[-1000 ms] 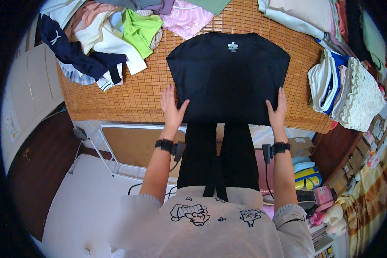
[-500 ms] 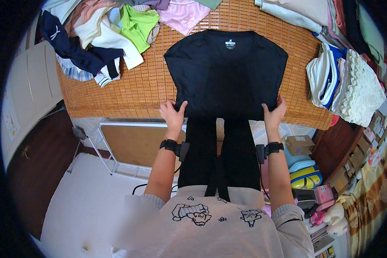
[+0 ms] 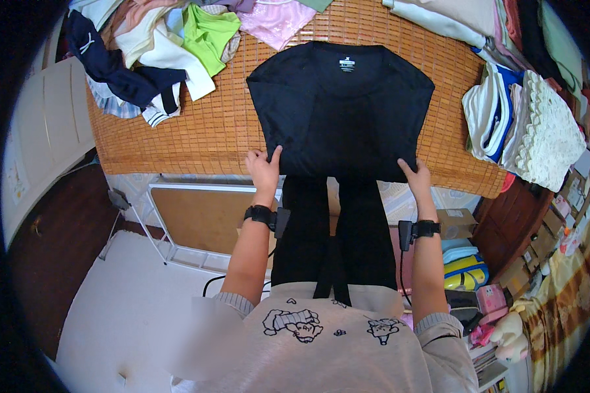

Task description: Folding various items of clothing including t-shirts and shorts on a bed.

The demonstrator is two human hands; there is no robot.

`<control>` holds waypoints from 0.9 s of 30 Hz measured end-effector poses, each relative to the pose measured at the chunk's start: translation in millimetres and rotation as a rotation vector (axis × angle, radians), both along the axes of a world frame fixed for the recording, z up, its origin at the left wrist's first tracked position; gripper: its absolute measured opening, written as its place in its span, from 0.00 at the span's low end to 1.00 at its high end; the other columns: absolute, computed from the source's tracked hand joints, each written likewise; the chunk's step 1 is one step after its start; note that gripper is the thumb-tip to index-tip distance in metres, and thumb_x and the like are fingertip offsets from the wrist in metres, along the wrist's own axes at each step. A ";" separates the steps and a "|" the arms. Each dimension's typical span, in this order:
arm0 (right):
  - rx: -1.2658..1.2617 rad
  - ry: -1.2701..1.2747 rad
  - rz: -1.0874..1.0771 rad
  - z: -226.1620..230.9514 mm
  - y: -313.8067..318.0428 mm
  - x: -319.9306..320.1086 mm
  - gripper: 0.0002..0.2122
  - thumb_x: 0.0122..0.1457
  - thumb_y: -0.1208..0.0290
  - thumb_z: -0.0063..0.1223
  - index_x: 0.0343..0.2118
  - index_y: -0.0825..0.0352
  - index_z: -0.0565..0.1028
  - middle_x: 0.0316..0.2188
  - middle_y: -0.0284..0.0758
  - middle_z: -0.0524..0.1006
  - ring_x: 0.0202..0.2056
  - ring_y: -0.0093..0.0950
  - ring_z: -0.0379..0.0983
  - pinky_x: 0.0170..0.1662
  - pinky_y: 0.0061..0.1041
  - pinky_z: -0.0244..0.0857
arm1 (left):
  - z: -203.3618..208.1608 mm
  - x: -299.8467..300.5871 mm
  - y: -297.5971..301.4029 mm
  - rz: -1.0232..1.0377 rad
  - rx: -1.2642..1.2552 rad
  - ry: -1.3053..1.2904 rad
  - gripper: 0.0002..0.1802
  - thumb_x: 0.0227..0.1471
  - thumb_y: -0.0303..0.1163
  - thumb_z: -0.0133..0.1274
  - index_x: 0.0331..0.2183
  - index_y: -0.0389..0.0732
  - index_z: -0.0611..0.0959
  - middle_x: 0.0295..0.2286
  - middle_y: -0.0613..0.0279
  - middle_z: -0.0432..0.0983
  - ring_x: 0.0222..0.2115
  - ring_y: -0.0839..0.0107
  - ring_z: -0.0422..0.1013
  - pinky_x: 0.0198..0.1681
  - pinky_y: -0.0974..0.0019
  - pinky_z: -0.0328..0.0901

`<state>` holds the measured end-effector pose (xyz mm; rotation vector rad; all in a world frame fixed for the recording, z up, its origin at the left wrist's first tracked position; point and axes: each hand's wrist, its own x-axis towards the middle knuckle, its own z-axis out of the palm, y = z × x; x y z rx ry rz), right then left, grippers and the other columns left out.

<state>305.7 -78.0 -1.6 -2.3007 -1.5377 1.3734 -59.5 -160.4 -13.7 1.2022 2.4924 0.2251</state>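
A black T-shirt (image 3: 341, 108) lies spread on the woven bamboo mat (image 3: 196, 141), its neckline away from me and its sides tucked in. At its near left corner my left hand (image 3: 264, 169) pinches the cloth, thumb on top and fingers partly hidden beneath. My right hand (image 3: 416, 175) grips the near right corner likewise, with the thumb over the fabric. The near edge of the shirt hangs at the mat's front edge. Dark bands with small boxes circle both my wrists.
A loose heap of clothes, with a lime-green top (image 3: 210, 36), covers the far left of the mat. Folded garments and a white lace-edged piece (image 3: 547, 124) are stacked at right. Below the mat edge stands a white-framed board (image 3: 203, 219); boxes and bags crowd the right.
Both hands keep hold of the shirt's near corners, the right hand shifting slightly down. The whole view has shifted a little; the shirt still lies in the same place on the mat.
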 end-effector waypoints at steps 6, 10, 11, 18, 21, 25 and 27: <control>0.021 0.263 0.034 -8.6 -17.1 22.2 0.11 0.46 0.74 0.56 0.32 0.71 0.70 0.26 0.40 0.74 0.33 0.28 0.70 0.35 0.25 0.62 | 11.7 2.5 8.5 0.226 -0.071 -0.339 0.22 0.46 0.46 0.51 0.22 0.33 0.78 0.22 0.43 0.71 0.27 0.48 0.67 0.32 0.57 0.61; -0.044 0.277 -0.041 -22.3 -24.6 40.0 0.08 0.47 0.75 0.55 0.30 0.69 0.71 0.26 0.32 0.73 0.27 0.19 0.66 0.29 0.18 0.58 | 6.5 2.9 6.4 0.170 0.056 -0.302 0.25 0.48 0.48 0.48 0.20 0.31 0.75 0.13 0.47 0.68 0.16 0.55 0.66 0.23 0.61 0.60; -0.044 0.277 -0.045 -23.9 -26.3 46.0 0.08 0.47 0.75 0.55 0.30 0.69 0.71 0.26 0.32 0.73 0.27 0.19 0.66 0.29 0.18 0.58 | 8.9 2.1 7.9 0.183 -0.049 -0.326 0.25 0.47 0.47 0.49 0.22 0.31 0.76 0.17 0.44 0.69 0.20 0.51 0.67 0.26 0.60 0.61; -0.325 0.554 -0.373 -8.8 -25.1 36.1 0.09 0.53 0.65 0.51 0.32 0.66 0.75 0.28 0.25 0.73 0.28 0.16 0.63 0.32 0.16 0.55 | -14.7 -13.9 -17.9 0.423 -0.046 -0.888 0.23 0.51 0.46 0.46 0.29 0.33 0.78 0.23 0.56 0.75 0.25 0.64 0.70 0.31 0.64 0.63; -0.385 0.601 -0.427 -3.5 -23.0 37.6 0.12 0.55 0.64 0.48 0.36 0.66 0.73 0.32 0.25 0.73 0.33 0.17 0.64 0.37 0.15 0.55 | -11.7 -6.8 -24.7 0.492 0.171 -1.173 0.25 0.53 0.49 0.40 0.35 0.34 0.76 0.29 0.63 0.74 0.28 0.71 0.69 0.31 0.69 0.63; -0.401 0.612 -0.430 11.5 -17.6 30.6 0.15 0.57 0.63 0.45 0.44 0.65 0.68 0.38 0.28 0.72 0.38 0.20 0.66 0.44 0.17 0.57 | 9.7 -3.2 -21.5 0.665 0.063 -1.150 0.30 0.54 0.52 0.35 0.39 0.33 0.73 0.33 0.59 0.72 0.32 0.72 0.68 0.34 0.72 0.63; -0.402 0.635 -0.458 16.2 -15.1 26.4 0.17 0.57 0.62 0.44 0.46 0.66 0.66 0.40 0.29 0.71 0.40 0.21 0.66 0.44 0.18 0.58 | 18.6 -1.6 -18.8 0.698 -0.001 -1.128 0.35 0.53 0.57 0.32 0.41 0.32 0.72 0.36 0.56 0.71 0.35 0.70 0.67 0.38 0.71 0.62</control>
